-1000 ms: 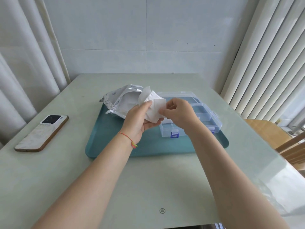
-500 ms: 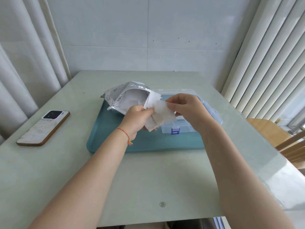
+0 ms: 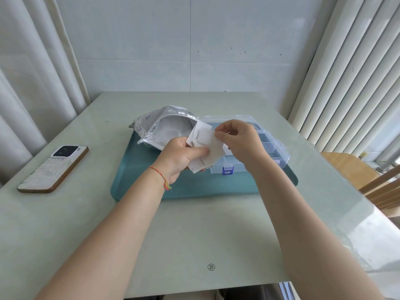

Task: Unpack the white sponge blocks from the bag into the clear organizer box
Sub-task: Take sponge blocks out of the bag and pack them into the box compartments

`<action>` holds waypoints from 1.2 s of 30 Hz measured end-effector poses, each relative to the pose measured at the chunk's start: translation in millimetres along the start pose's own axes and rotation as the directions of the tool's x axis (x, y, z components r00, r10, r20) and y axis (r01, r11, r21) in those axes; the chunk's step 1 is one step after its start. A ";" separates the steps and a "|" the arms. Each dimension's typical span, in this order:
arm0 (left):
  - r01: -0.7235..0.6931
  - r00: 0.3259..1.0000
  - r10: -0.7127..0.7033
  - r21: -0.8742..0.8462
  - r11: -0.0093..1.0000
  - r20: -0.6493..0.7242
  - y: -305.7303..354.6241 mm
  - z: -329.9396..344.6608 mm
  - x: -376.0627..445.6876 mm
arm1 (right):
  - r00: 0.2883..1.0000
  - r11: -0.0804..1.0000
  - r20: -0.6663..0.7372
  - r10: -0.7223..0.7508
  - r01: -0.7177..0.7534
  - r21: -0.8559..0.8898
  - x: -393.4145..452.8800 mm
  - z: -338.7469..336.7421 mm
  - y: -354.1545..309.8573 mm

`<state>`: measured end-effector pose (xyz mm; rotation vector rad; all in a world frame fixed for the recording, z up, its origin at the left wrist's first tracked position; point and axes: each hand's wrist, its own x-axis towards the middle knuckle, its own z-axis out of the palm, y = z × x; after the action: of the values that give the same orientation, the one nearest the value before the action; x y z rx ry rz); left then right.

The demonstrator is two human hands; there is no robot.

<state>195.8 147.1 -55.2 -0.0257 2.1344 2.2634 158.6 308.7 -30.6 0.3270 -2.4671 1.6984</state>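
A silvery printed bag (image 3: 159,127) lies open at the back left of a teal tray (image 3: 142,182), its mouth facing me. My left hand (image 3: 181,158) grips a stack of thin white sponge blocks (image 3: 204,146) just above the tray. My right hand (image 3: 239,139) pinches the top right corner of the front block. Behind both hands sits the clear organizer box (image 3: 275,152) with a blue latch (image 3: 227,170); its lid looks closed and its left part is hidden by the blocks.
A phone (image 3: 54,168) lies face down on the pale green table (image 3: 194,234) to the left of the tray. Curtains hang at the left, vertical blinds at the right. A wooden chair (image 3: 355,169) stands off the table's right edge.
The sponge blocks have come a little further out of the bag toward the box. My right hand shifted from their right edge to pinching the upper corner of the front block.
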 end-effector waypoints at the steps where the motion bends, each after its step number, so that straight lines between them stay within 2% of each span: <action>1: -0.004 1.000 0.004 -0.012 1.000 -0.022 -0.1 -0.3 0.4 | 0.999 1.000 -0.036 0.006 -0.005 0.019 0.5 -1.3 -0.6; 3: -0.008 0.997 0.004 -0.042 0.999 -0.078 -0.1 -2.0 1.5 | 0.995 0.991 -0.089 0.042 -0.030 0.129 1.8 -6.1 -1.9; 5: -0.012 0.993 0.004 -0.063 0.998 -0.122 -0.3 -4.2 2.8 | 0.993 0.949 -0.049 0.106 -0.086 0.303 1.6 -9.4 -3.6; 7: -0.018 0.991 0.007 -0.077 0.997 -0.134 0.0 -4.2 3.3 | 0.990 0.926 0.003 0.138 -0.131 0.354 -0.2 -7.3 -5.0; 14: -0.009 0.995 -0.005 -0.133 0.991 -0.099 2.0 0.0 0.6 | 0.994 0.979 -0.021 0.106 -0.101 0.175 -4.8 6.2 -6.0; 18: -0.010 0.994 -0.003 -0.114 0.993 -0.111 1.5 -0.1 0.6 | 0.999 0.996 -0.013 0.044 -0.044 -0.076 -4.5 4.3 -4.5; 20: -0.007 0.994 -0.005 -0.111 0.994 -0.112 1.7 -0.2 1.1 | 1.000 0.991 -0.010 0.023 -0.024 -0.132 -3.8 3.0 -3.5; 24: -0.001 0.994 -0.011 -0.109 0.994 -0.105 2.0 -0.1 1.4 | 1.000 0.994 -0.021 0.002 -0.004 -0.108 -3.4 2.1 -4.2; 28: 0.007 0.994 -0.019 -0.116 0.993 -0.103 1.4 -0.1 1.5 | 1.000 1.000 -0.023 -0.010 0.010 -0.003 -4.4 1.4 -6.7; 36: 0.042 0.992 -0.059 -0.154 0.987 -0.110 5.2 1.1 2.1 | 0.999 0.990 0.017 -0.030 0.032 -0.137 -3.1 4.7 -2.2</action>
<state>193.5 147.9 -50.0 -0.2162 1.9812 2.4451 162.2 303.9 -31.1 0.3614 -2.5588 1.5106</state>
